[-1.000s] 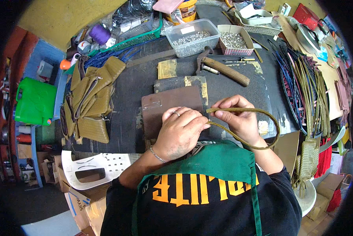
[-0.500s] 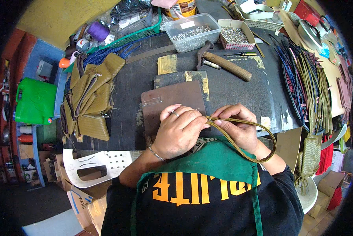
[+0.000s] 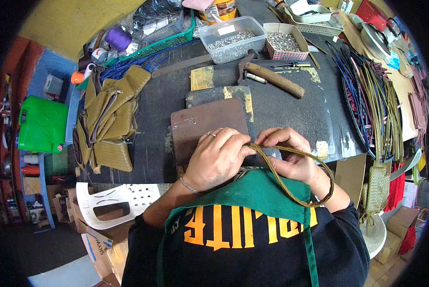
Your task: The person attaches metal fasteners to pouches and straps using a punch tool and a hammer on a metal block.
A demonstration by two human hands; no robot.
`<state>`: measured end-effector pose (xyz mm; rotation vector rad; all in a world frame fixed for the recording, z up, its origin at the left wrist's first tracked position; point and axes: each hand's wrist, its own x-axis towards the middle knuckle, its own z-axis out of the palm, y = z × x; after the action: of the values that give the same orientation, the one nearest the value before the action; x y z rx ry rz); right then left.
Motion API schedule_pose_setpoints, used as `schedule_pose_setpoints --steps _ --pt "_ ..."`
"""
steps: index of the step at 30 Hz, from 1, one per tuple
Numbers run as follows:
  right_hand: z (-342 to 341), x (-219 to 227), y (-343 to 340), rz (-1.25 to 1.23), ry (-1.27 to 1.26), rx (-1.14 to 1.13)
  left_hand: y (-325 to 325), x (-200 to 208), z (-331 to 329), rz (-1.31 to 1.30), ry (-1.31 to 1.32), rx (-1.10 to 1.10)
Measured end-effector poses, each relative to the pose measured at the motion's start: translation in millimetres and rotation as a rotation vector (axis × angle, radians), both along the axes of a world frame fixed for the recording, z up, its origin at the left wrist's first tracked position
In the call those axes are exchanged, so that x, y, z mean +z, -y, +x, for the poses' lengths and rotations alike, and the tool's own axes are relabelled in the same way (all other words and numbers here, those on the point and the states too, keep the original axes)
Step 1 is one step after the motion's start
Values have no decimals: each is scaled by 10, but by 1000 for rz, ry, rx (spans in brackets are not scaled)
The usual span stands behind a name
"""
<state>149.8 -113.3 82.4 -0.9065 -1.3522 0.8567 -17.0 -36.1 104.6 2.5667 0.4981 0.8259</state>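
Observation:
A narrow olive strap is bent into a loop, its two ends meeting between my hands near the table's front edge. My left hand pinches the ends, with its fingers closed and a ring and bracelet showing. On the loop's other side, my right hand has curled fingers against the strap close to the left fingertips. Its thumb is spread lower, and the loop passes over that hand. Behind my left hand lies a flat brown board with small thin metal pieces on it. The pinched strap ends are mostly hidden.
Olive woven pouches are piled at left. A hammer lies beyond my hands, before a clear tub and a checked box of small metal parts. Bundled straps hang over the right edge. A white chair stands at lower left.
My right thumb has moved down, away from its fingers and the strap ends. The strap loop hangs slightly lower. My left hand keeps its pinch, nearly in place.

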Motion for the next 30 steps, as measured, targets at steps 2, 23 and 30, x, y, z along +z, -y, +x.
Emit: schedule_pose_setpoints --steps 2,23,30 --pt "-13 -25 4 42 48 -1 26 49 28 -12 -94 47" --pt "-112 -257 -3 143 -131 -196 -47 -34 53 174 -18 -53" --pt "-50 -178 -4 288 16 -123 -20 -73 30 321 90 -64"
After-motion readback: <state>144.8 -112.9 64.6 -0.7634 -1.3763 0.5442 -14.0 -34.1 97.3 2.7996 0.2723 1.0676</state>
